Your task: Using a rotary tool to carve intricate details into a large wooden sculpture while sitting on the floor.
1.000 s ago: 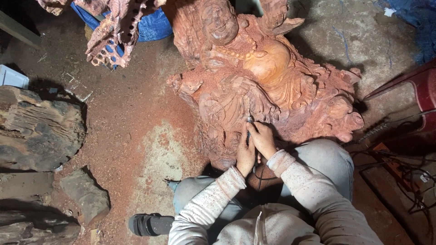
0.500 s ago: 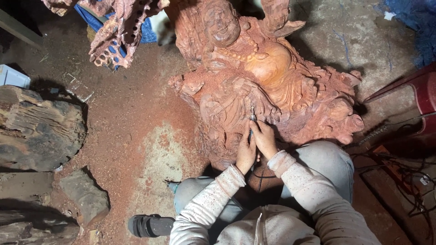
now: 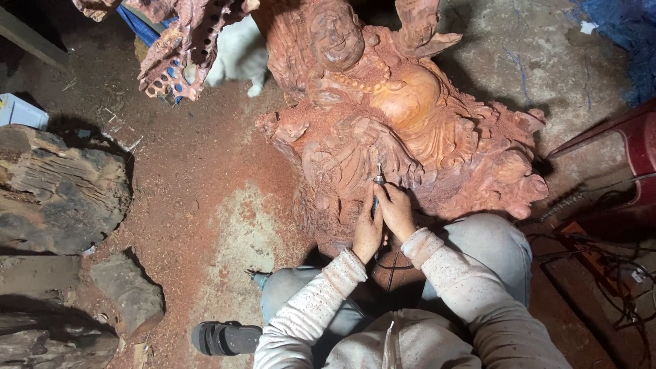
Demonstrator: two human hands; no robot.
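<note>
Your right hand (image 3: 396, 210) and left hand (image 3: 367, 229) are both gripping a slim carving tool (image 3: 377, 186), its tip pressing into the reddish wooden statue (image 3: 410, 116) lying on the floor (image 3: 205, 205) just in front of your knees. Red sawdust is covering the floor around it. To your left a pale blue box (image 3: 20, 111) is sitting beside a rough log (image 3: 61, 191), with a black sandal (image 3: 225, 337) nearer you. A red chair (image 3: 629, 147) and tangled cables (image 3: 615, 273) are crowding your right.
</note>
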